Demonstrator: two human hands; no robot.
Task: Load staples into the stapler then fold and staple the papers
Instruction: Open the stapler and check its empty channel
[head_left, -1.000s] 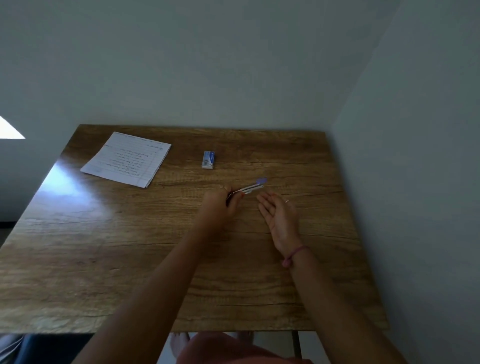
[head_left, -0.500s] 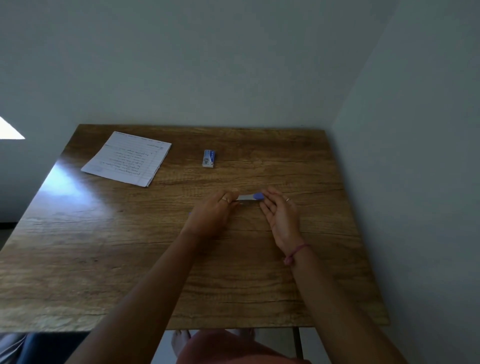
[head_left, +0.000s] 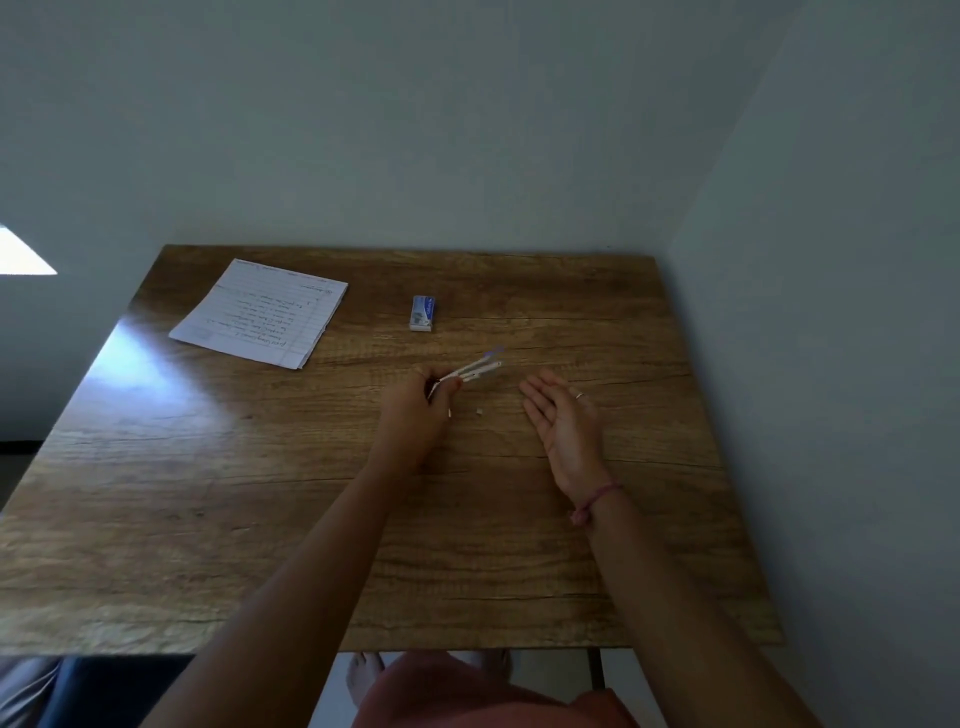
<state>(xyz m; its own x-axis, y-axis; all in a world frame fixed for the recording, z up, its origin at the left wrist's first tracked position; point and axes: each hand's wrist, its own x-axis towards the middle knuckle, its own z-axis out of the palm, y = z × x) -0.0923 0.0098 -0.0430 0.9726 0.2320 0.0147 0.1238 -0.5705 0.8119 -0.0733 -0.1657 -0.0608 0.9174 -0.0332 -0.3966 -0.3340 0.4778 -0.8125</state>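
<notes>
Left hand (head_left: 415, 415) grips the stapler (head_left: 475, 368) by its rear end, opened up, tip pointing to 2 o'clock above the table (head_left: 208, 519). Right hand (head_left: 563, 421) hovers flat, fingers straight, holding nothing. Staple box (head_left: 423, 313) at 12 o'clock of the hands, papers (head_left: 260, 312) at 10 o'clock. Tiny white bits (head_left: 480, 412) lie between the hands.

The wooden worktop (head_left: 208, 519) stands in a corner. On it lie a stack of lined papers (head_left: 262, 313) far left, a small staple box (head_left: 422, 313) mid-back, and a tiny white scrap (head_left: 480, 412) near the middle.
</notes>
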